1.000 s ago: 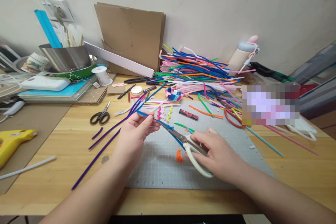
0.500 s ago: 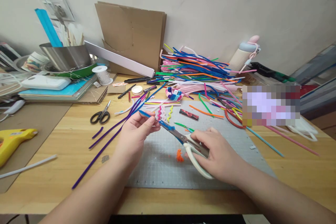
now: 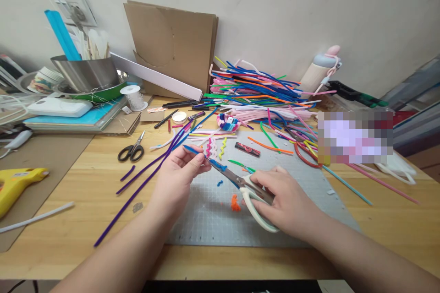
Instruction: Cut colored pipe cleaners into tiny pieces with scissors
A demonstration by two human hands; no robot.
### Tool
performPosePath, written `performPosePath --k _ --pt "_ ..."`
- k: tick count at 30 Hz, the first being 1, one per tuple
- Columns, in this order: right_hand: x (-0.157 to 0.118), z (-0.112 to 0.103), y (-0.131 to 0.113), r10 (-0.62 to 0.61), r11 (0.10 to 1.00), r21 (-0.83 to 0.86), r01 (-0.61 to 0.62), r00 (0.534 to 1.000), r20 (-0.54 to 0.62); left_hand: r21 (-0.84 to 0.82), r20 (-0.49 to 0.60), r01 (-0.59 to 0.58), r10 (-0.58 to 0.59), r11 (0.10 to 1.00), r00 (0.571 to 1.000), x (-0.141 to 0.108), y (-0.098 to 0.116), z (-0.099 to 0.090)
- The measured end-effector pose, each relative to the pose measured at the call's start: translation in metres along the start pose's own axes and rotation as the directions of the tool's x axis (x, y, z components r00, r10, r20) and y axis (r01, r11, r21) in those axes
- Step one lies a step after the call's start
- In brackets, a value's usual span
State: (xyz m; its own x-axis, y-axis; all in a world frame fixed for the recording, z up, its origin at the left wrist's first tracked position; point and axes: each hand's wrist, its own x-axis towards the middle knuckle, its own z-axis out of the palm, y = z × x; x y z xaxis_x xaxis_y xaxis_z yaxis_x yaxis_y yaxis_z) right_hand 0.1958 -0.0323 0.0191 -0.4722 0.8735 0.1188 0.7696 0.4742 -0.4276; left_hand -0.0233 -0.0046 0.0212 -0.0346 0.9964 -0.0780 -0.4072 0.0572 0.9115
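Though strewn with craft supplies, log wooden table (image 3: 103,155) as base surface. Next, on it, note grey cutting mat (image 3: 199,219), lying flat below both hands. Then, toward the wall, mark heap of pipe cleaners (image 3: 257,87), mixed colours, plenty of blue, pink and white. Add purple pipe cleaners (image 3: 123,211) on the wood, left of the mat.

Down to hands. Tag right hand (image 3: 278,192) as wrapped around handles of white-handled scissors (image 3: 237,178), aiming blades up-left. Tag left hand (image 3: 184,165) as pinching blue pipe cleaner (image 3: 191,149) between thumb and fingers near the blade tips, with pointed blue end poking out past the fingers. Add black-handled scissors (image 3: 130,151), lying on the wood, untouched.

Going smaller, record blue fluff (image 3: 217,165) along the blades; cannot tell from this angle whether caught between them or just resting there. Add orange fluff clump (image 3: 235,203) on the mat, just beside the white handles. Smallest, blue scrap (image 3: 220,183), loose on the mat below the blades.

For progress, judge as partway through trimming: some blue already off, orange lying loose; left over, fluff at the blades and blue end in the pinch.
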Motion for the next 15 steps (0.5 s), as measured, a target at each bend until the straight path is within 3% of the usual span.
performPosePath --k 15 --pt "0.0 -0.0024 -0.0018 -0.001 1.0 0.002 0.001 1.0 0.014 -0.008 0.005 0.007 -0.007 1.0 1.0 0.0023 -0.0016 -0.0011"
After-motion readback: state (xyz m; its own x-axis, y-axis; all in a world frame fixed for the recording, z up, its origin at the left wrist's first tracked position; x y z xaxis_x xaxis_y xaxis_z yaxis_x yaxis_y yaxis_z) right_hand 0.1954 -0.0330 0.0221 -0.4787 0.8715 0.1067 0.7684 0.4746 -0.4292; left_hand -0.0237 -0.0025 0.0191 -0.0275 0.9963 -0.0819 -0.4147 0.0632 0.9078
